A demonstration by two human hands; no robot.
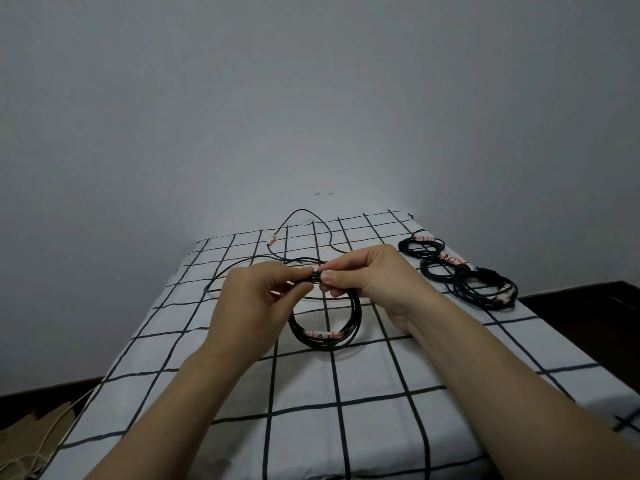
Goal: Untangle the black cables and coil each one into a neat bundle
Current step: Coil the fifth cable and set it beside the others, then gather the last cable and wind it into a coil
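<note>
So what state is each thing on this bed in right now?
Half-wound coil: looped, gripped at its top by both hands.
Loose tail: uncoiled, trailing over the sheet toward the wall.
Finished bundles: three, coiled, lying at the right.
Left hand: fingers pinching the coil.
Right hand: fingers pinching the coil.
Checked sheet: spread flat.

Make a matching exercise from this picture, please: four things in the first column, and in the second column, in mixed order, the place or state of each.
1. half-made coil
2. finished bundles
3. tagged cable end
4. cream cord

A. on the floor, lower left
B. on the far part of the checked cloth
C. pinched by the left hand and the right hand
D. in a row at the cloth's right edge

Pairs: 1-C, 2-D, 3-B, 4-A
</note>
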